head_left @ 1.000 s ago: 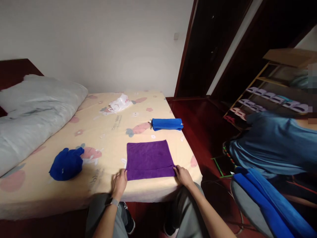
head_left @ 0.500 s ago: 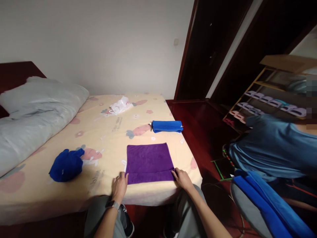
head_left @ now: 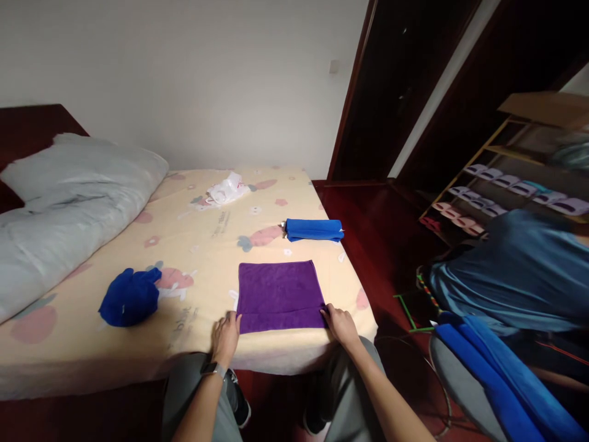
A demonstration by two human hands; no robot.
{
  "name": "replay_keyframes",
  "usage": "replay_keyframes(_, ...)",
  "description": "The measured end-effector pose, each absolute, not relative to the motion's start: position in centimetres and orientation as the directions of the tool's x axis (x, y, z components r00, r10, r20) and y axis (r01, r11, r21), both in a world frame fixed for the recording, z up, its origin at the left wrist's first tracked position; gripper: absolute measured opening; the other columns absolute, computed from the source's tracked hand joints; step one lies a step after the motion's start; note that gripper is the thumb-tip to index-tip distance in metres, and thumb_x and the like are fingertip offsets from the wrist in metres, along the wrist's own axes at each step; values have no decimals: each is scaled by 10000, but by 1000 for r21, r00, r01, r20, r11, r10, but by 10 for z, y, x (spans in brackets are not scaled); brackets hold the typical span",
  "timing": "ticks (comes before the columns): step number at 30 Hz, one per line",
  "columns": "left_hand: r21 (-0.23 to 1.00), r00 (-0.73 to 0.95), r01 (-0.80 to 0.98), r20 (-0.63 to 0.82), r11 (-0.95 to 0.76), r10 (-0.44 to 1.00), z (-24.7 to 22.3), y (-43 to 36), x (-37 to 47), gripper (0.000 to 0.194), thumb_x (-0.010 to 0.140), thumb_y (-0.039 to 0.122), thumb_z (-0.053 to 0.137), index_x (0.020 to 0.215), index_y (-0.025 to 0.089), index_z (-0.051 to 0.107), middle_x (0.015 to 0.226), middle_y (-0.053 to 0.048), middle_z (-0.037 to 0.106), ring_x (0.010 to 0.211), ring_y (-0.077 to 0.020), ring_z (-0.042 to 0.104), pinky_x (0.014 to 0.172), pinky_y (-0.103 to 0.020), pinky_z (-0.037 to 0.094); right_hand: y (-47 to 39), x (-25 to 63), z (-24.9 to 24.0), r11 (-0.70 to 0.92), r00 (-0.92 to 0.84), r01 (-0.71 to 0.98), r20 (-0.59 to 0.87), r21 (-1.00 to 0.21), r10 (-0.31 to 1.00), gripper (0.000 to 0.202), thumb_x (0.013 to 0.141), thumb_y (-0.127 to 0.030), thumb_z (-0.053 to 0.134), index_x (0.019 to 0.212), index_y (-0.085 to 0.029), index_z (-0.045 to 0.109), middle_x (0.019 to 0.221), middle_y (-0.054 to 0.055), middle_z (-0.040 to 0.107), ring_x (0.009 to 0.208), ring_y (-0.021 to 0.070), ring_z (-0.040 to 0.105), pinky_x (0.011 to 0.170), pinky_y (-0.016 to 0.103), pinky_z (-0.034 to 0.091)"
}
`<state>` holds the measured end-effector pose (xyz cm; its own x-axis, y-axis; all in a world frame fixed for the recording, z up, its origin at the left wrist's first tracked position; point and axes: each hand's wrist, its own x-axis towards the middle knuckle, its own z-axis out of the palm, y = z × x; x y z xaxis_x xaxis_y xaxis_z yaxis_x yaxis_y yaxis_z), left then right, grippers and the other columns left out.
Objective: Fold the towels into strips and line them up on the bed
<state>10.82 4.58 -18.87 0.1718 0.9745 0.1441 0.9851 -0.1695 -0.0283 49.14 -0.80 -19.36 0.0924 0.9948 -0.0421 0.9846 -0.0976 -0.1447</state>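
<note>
While the purple cloth (head_left: 280, 291) lies flat by the front edge of the bed (head_left: 207, 245), its near strip looks folded over; our left hand (head_left: 226, 334) and right hand (head_left: 340, 324) have its sides pinched near the front corners; blue folded cloth (head_left: 315, 229) just beyond, bunched blue cloth (head_left: 130, 298) off left, white plastic bag (head_left: 229, 188) further back.

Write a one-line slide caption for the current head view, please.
Both hands, left and right, hold a purple cloth flat on a carrot-print bedsheet.
</note>
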Motion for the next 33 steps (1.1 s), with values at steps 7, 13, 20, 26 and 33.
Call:
replay_keyframes(7, -24, 157, 988, 187, -155, 970, -182, 42, 108, 382, 1028, 347, 306, 1052, 159, 638, 917, -125, 703, 894, -264, 647, 812, -384, 436, -9, 493, -187, -85, 91, 989, 42, -117, 995, 291, 1045, -365, 404, 1070, -160, 609, 926, 114, 721, 897, 259, 669, 770, 335, 424)
replay_keyframes(13, 47, 382, 904, 357, -425, 852, -175, 24, 139, 435, 1011, 282, 360, 1394, 172, 533, 1423, -110, 578, 1343, -260, 477, 1125, -421, 341, -23, 448, -177, 20, 62, 970, 323, -243, 944, 362, 1018, -268, 389, 1295, -127, 574, 1298, 164, 619, 1178, 282, 567, 1015, 421, 416)
replay_keyframes(20, 18, 671, 721, 234, -693, 704, -205, 5, 165, 597, 1005, 325, 371, 1579, 246, 227, 1627, -37, 318, 1490, -225, 300, 1215, -455, 268, -35, 347, -206, 370, -293, 889, 285, -271, 913, 617, 1030, -423, 377, 1578, -169, 250, 1599, 66, 350, 1484, 250, 285, 1209, 454, 247)
replay_keyframes(26, 73, 600, 775, 225, -628, 767, -215, 8, 144, 646, 1003, 479, 388, 1583, 260, 208, 1622, -66, 328, 1488, -234, 306, 1184, -443, 329, -33, 368, -216, 361, -302, 896, 239, -259, 923, 617, 1043, -441, 342, 1585, -180, 207, 1618, 53, 282, 1498, 221, 261, 1216, 431, 243)
replay_keyframes(33, 136, 411, 882, 247, -451, 878, -192, 32, 136, 441, 1018, 371, 360, 1383, 218, 556, 1357, -93, 621, 1298, -254, 515, 1176, -460, 299, -23, 425, -203, 177, -134, 946, 170, -273, 976, 475, 1043, -348, 354, 1480, -198, 465, 1533, 58, 462, 1438, 243, 379, 1189, 456, 269)
